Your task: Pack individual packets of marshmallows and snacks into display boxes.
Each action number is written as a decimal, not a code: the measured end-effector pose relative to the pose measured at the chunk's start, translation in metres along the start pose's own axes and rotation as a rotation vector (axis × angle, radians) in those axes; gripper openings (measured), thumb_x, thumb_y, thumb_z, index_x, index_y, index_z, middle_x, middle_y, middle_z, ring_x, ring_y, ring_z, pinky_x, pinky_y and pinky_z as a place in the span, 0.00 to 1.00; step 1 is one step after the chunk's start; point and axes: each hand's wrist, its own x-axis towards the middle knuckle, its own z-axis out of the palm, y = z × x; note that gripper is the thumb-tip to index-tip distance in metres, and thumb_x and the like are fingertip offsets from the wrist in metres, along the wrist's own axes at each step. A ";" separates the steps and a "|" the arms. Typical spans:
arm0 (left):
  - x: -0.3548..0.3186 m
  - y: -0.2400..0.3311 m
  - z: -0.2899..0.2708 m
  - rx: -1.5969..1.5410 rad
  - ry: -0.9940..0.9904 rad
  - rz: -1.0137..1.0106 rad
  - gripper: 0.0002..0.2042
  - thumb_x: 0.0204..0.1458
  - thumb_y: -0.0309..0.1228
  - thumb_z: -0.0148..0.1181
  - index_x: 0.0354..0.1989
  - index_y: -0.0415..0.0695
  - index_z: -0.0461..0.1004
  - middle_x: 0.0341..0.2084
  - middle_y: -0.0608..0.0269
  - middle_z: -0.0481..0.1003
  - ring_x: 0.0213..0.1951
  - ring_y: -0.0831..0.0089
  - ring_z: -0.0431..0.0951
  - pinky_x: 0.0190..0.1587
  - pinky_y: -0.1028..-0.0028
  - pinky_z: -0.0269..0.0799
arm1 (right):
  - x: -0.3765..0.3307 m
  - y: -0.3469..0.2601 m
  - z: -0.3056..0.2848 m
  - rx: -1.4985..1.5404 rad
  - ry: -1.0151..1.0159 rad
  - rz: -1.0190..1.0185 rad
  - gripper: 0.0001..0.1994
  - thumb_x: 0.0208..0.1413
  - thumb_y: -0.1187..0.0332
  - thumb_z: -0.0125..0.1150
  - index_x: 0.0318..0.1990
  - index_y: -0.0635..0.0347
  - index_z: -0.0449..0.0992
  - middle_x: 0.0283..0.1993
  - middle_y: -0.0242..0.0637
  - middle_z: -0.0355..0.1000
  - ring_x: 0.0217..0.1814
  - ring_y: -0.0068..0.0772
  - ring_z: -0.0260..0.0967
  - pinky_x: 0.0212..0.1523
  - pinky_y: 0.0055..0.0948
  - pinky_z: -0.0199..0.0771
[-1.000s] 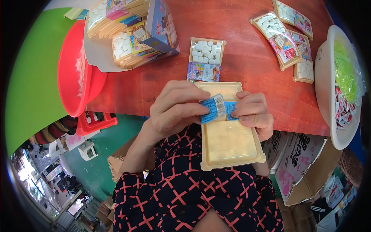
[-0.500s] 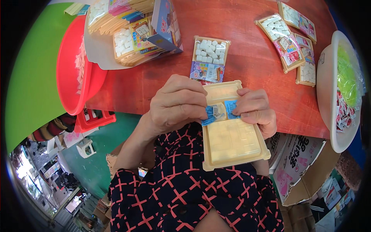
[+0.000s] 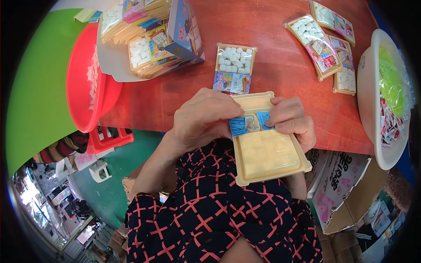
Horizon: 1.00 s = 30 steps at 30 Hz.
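A cream plastic tray (image 3: 272,160) is held tilted in front of my chest. Two blue packets, one with a barcode (image 3: 243,126) and a smaller one (image 3: 265,119), lie in its middle band. My left hand (image 3: 204,117) has its fingers bent at the tray's upper left edge, fingertips against the top of the larger packet. Gripping the right edge is my right hand (image 3: 293,119), its thumb and finger over the smaller packet and its other fingers partly hidden behind. Just beyond the tray lies a marshmallow pack (image 3: 235,65) with a purple label.
At the far left stands an open carton (image 3: 186,33) packed with marshmallow trays, beside a red basin (image 3: 81,81) of small pale pieces. Several marshmallow packs (image 3: 318,48) lie at the far right. A white basin (image 3: 370,87) of green and red sachets sits on the right edge.
My left fingers have shifted up off the larger blue packet, which now shows more and lies flatter. The tray's lower end has risen slightly and moved right.
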 end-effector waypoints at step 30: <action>0.010 0.016 0.023 -0.685 0.067 -0.937 0.04 0.46 0.19 0.57 0.31 0.35 0.70 0.27 0.63 0.73 0.32 0.79 0.72 0.35 0.81 0.68 | -0.009 -0.001 -0.006 0.307 0.299 0.658 0.30 0.35 0.75 0.70 0.49 0.64 0.63 0.38 0.36 0.70 0.39 0.28 0.69 0.39 0.23 0.71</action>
